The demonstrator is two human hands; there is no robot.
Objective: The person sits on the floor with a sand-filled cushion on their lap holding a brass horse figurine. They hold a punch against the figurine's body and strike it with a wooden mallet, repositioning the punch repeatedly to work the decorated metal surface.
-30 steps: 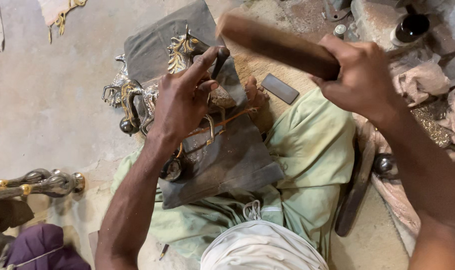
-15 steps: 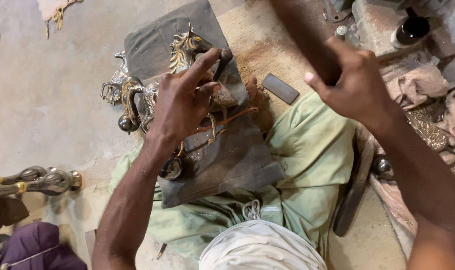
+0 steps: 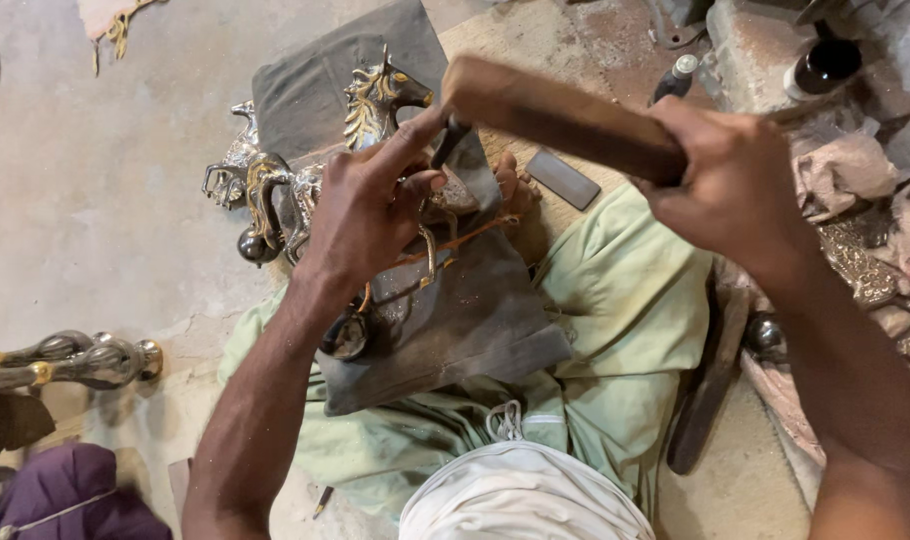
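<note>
A wooden mallet [image 3: 565,115] is clasped in the right hand [image 3: 735,185], its grip closed. A small punch [image 3: 451,140] is pinched by the left hand [image 3: 375,205] against the metal horse figurine [image 3: 375,95] on the grey cloth [image 3: 475,320] over the lap.

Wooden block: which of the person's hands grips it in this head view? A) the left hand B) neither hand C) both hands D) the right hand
D: the right hand is closed around the wooden block, while the left hand holds a small tool against the metal horse figure.
</note>
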